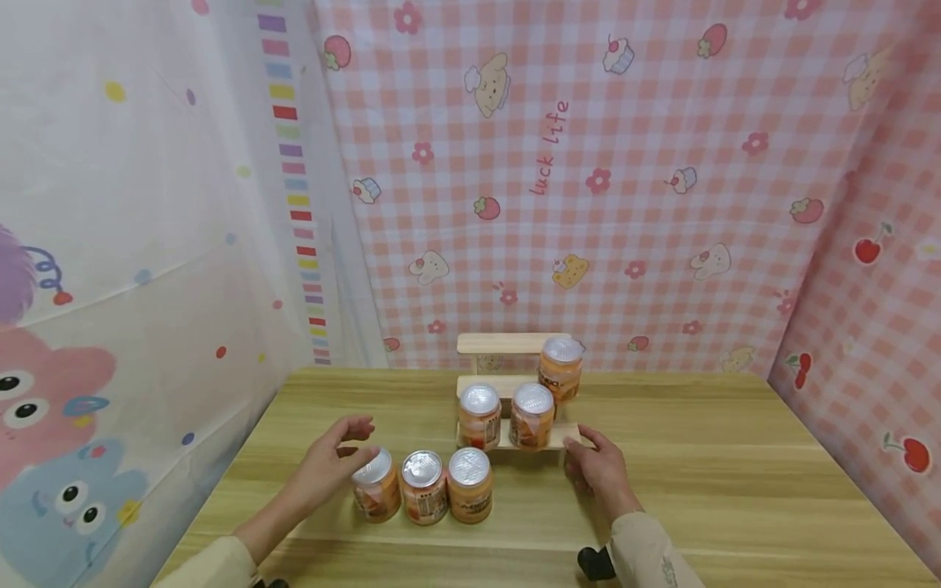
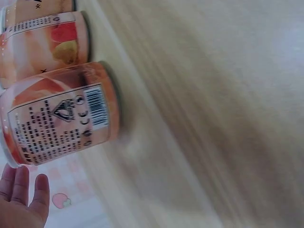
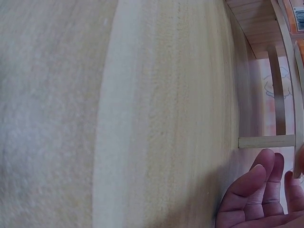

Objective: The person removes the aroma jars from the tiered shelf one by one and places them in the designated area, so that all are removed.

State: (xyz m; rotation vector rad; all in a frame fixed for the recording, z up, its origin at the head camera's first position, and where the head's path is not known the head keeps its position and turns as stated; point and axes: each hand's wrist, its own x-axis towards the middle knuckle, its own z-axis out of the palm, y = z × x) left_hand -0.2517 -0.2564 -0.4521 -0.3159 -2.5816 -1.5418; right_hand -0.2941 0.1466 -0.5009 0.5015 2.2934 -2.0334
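Note:
Three orange-labelled cans with silver lids stand in a row on the table; the leftmost can (image 1: 376,490) has a barcode label (image 2: 97,107) facing the left wrist camera. My left hand (image 1: 331,457) is beside that can, fingers loosely bent and apart, fingertips close to its lid. The middle can (image 1: 424,490) and right can (image 1: 470,488) stand close together. Behind them is a stepped wooden shelf (image 1: 507,343). At the right end of its lowest step, my right hand (image 1: 599,469) grips the board, with fingers (image 3: 273,185) under it and a fingertip on its upper side.
Two more cans, a left one (image 1: 480,418) and a right one (image 1: 532,418), stand on the shelf's lowest step. Another can (image 1: 561,371) stands higher at the right. Patterned cloths hang behind the wood-grain table (image 1: 706,457) and on both sides.

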